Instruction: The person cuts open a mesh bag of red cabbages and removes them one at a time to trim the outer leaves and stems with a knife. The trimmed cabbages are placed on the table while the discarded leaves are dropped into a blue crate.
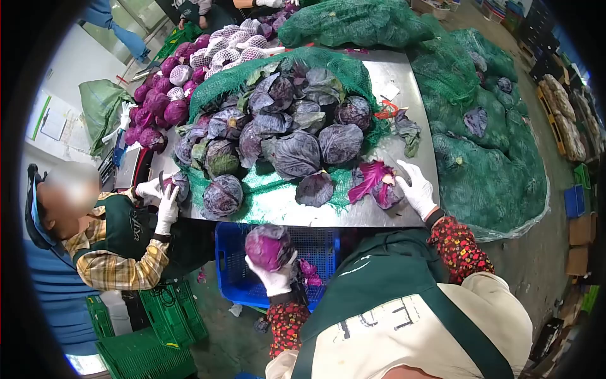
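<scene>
Two gloved hands, left hand [273, 273] cupping round red cabbage [267, 246], right hand [416, 189] gripping loose leaves [377, 183]

Counts as I'm seeing them:
- Untrimmed dark purple cabbages with grey-green outer leaves [297, 155]: roughly a dozen lying on the open green mesh net [278, 192] on the steel tabletop [404, 82]; exact number is hard to tell, they're overlapping.
- Trimmed bright purple cabbage [268, 246]: one, sitting in the left hand [276, 275].
- Half-stripped cabbage with loose magenta leaves [379, 183]: one, under the right hand [416, 189].
- Cleaned cabbages, some in white foam netting [208, 60]: a far pile, too many to count.
- Blue plastic crate [230, 265]: one.
- Green plastic crates [170, 316]: at least two.
- Full green net sacks [486, 170]: several, merging together.
- Co-worker's gloved hands [161, 199]: two.
</scene>
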`<state>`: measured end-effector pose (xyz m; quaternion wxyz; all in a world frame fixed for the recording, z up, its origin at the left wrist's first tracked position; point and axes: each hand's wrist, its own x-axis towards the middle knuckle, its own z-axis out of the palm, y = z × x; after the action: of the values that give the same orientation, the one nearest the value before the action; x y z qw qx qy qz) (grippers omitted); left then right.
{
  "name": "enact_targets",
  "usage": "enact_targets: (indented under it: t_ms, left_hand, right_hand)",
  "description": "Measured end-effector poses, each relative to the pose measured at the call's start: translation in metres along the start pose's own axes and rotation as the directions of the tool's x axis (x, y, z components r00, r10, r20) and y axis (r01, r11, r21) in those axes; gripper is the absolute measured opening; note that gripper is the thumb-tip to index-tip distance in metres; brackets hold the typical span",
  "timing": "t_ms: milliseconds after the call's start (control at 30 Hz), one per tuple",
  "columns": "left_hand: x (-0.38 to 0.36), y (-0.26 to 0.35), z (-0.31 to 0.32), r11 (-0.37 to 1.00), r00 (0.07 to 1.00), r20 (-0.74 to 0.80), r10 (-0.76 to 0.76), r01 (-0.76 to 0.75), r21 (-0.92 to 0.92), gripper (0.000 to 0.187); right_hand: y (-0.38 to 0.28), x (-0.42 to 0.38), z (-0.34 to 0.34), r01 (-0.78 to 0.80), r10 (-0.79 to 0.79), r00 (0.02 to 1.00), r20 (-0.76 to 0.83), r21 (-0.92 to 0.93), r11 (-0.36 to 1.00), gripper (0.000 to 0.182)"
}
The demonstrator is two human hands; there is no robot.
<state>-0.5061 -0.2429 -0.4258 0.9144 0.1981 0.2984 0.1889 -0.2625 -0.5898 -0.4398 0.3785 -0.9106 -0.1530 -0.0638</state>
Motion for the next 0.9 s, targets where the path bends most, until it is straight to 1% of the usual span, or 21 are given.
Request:
enact_targets:
  t_ms: [33, 100, 133, 167, 200, 267, 300, 333, 367, 400, 433, 500, 533, 567, 600, 633, 700, 733, 800, 833, 900]
  left_hand:
    - [-0.002, 0.01, -0.008, 0.994, 0.997, 0.08, -0.015, 0.023, -0.104, 0.095]
    - [-0.007, 0.024, -0.017, 0.985, 0.971, 0.238, 0.029, 0.012, -0.171, 0.095]
    - [-0.014, 0.029, -0.011, 0.977, 0.958, 0.282, 0.049, 0.012, -0.211, 0.094]
    - [-0.019, 0.036, -0.009, 0.958, 0.943, 0.327, 0.056, 0.041, -0.283, 0.092]
    - [-0.022, 0.04, -0.006, 0.951, 0.939, 0.336, 0.077, 0.033, -0.308, 0.091]
    - [-0.026, 0.045, 0.004, 0.945, 0.932, 0.349, 0.096, 0.025, -0.327, 0.091]
    - [-0.027, 0.047, 0.012, 0.957, 0.946, 0.309, 0.1, -0.006, -0.29, 0.091]
    - [-0.027, 0.049, 0.018, 0.967, 0.957, 0.269, 0.108, -0.038, -0.253, 0.092]
    - [-0.022, 0.051, 0.017, 0.967, 0.956, 0.27, 0.116, -0.046, -0.252, 0.092]
    - [-0.013, 0.052, 0.012, 0.987, 0.971, 0.195, 0.137, -0.118, -0.107, 0.091]
    - [-0.009, 0.054, 0.015, 0.983, 0.978, 0.119, 0.17, -0.177, 0.044, 0.09]
    - [-0.012, 0.046, 0.024, 0.975, 0.971, 0.201, 0.131, -0.163, 0.151, 0.086]
    - [-0.009, 0.038, 0.032, 0.952, 0.969, 0.222, 0.111, -0.168, 0.257, 0.085]
    - [-0.003, 0.031, 0.04, 0.918, 0.967, 0.24, 0.088, -0.172, 0.356, 0.084]
    - [0.006, 0.026, 0.051, 0.829, 0.934, 0.357, 0.031, -0.224, 0.513, 0.088]
    - [0.013, 0.018, 0.063, 0.744, 0.916, 0.398, 0.06, -0.306, 0.593, 0.09]
    - [0.018, -0.003, 0.089, 0.682, 0.903, 0.43, -0.028, -0.297, 0.668, 0.095]
    - [0.034, -0.017, 0.084, 0.538, 0.871, 0.492, -0.016, -0.407, 0.738, 0.099]
    - [0.05, -0.045, 0.09, 0.249, 0.803, 0.595, -0.025, -0.572, 0.782, 0.109]
    - [0.06, -0.06, 0.088, 0.13, 0.745, 0.667, -0.01, -0.661, 0.739, 0.114]
    - [0.064, -0.077, 0.09, 0.068, 0.768, 0.641, 0.016, -0.64, 0.765, 0.116]
  right_hand:
    - [0.007, 0.0, 0.007, 0.026, -0.027, 0.999, -0.026, -0.034, 0.999, 0.046]
    - [0.004, -0.007, 0.032, 0.084, -0.082, 0.996, 0.034, -0.06, 0.995, 0.046]
    - [-0.026, -0.006, 0.032, -0.042, 0.06, 0.97, 0.235, -0.083, 0.996, 0.048]
    - [-0.034, -0.007, 0.046, -0.036, 0.036, 0.925, 0.378, -0.007, 0.999, 0.05]
    - [-0.052, -0.012, 0.062, 0.091, -0.044, 0.909, 0.414, -0.094, 0.991, 0.049]
    - [-0.099, -0.022, 0.08, 0.182, -0.166, 0.814, 0.557, 0.027, 0.983, 0.051]
    - [-0.103, -0.038, 0.109, 0.246, -0.27, 0.793, 0.547, 0.118, 0.962, 0.055]
    - [-0.131, -0.042, 0.111, 0.258, -0.259, 0.692, 0.674, 0.104, 0.961, 0.055]
    - [-0.135, -0.051, 0.13, 0.256, -0.39, 0.626, 0.675, 0.295, 0.921, 0.051]
    - [-0.137, -0.064, 0.151, 0.036, -0.423, 0.581, 0.695, 0.497, 0.867, 0.046]
    - [-0.159, -0.053, 0.131, -0.148, -0.395, 0.356, 0.847, 0.468, 0.871, 0.044]
    - [-0.167, -0.038, 0.111, -0.407, -0.299, 0.242, 0.923, 0.376, 0.832, 0.041]
    - [-0.156, -0.038, 0.107, -0.406, -0.323, 0.426, 0.845, 0.497, 0.767, 0.039]
    - [-0.14, -0.024, 0.103, -0.564, -0.212, 0.429, 0.878, 0.444, 0.697, 0.04]
    - [-0.128, -0.011, 0.091, -0.606, -0.191, 0.457, 0.869, 0.461, 0.649, 0.043]
    - [-0.119, 0.0, 0.086, -0.665, -0.075, 0.468, 0.881, 0.406, 0.626, 0.042]
    - [-0.109, 0.012, 0.058, -0.676, 0.069, 0.624, 0.778, 0.495, 0.546, 0.041]
    - [-0.107, 0.014, 0.05, -0.676, 0.086, 0.63, 0.771, 0.491, 0.55, 0.041]
    - [-0.101, 0.013, 0.04, -0.693, 0.038, 0.63, 0.776, 0.539, 0.479, 0.039]
    - [-0.098, 0.006, 0.043, -0.631, 0.072, 0.66, 0.748, 0.499, 0.595, 0.038]
    - [-0.094, -0.004, 0.038, -0.563, 0.086, 0.718, 0.691, 0.502, 0.657, 0.039]
